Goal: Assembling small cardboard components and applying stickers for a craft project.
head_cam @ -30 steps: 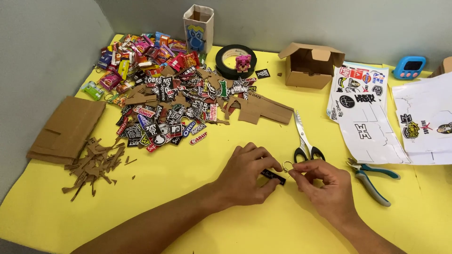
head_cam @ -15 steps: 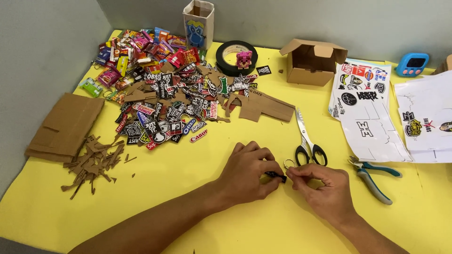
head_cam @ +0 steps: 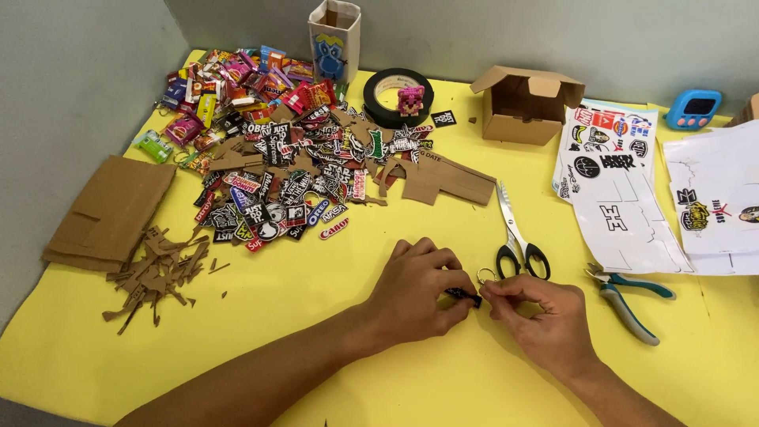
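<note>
My left hand point(head_cam: 415, 294) and my right hand point(head_cam: 540, 318) meet low over the yellow table point(head_cam: 316, 332). Between their fingertips sits a small black sticker-covered piece point(head_cam: 465, 296), pinched by the left fingers. My right fingers pinch a small metal key ring point(head_cam: 485, 276) right against that piece. Black-handled scissors point(head_cam: 514, 237) lie just beyond my hands, blades pointing away. Teal-handled pliers point(head_cam: 626, 296) rest to the right of my right hand.
A heap of small stickers and colourful charms point(head_cam: 269, 158) covers the far left. Cardboard sheets point(head_cam: 111, 209) and scraps point(head_cam: 158, 273) lie left. Behind stand a paper carton point(head_cam: 334, 35), a black tape roll point(head_cam: 398, 91), an open cardboard box point(head_cam: 523, 103), sticker sheets point(head_cam: 617, 182) and a blue timer point(head_cam: 693, 108).
Both hands have stayed together on the small piece and ring, with only slight finger movement. The view has shifted a little lower.
</note>
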